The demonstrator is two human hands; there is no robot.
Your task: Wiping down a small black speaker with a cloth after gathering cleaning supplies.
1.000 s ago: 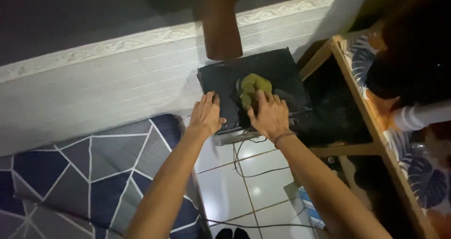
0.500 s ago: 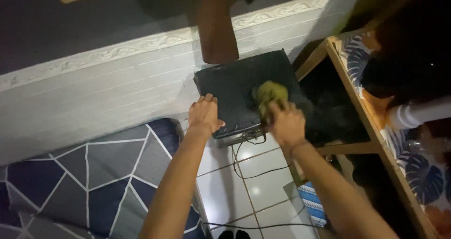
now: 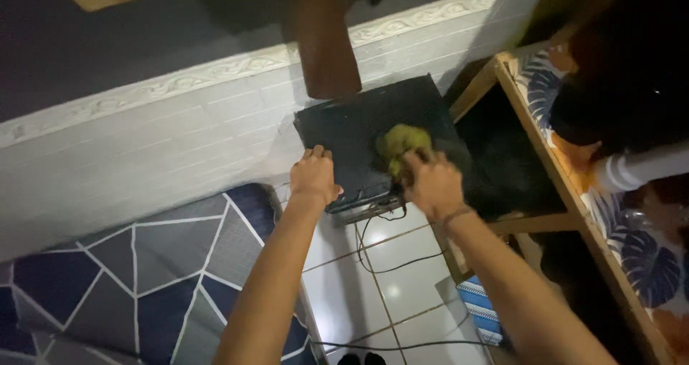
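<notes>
Black box (image 3: 359, 135) and cables (image 3: 377, 254) on tiled floor (image 3: 344, 293)
</notes>
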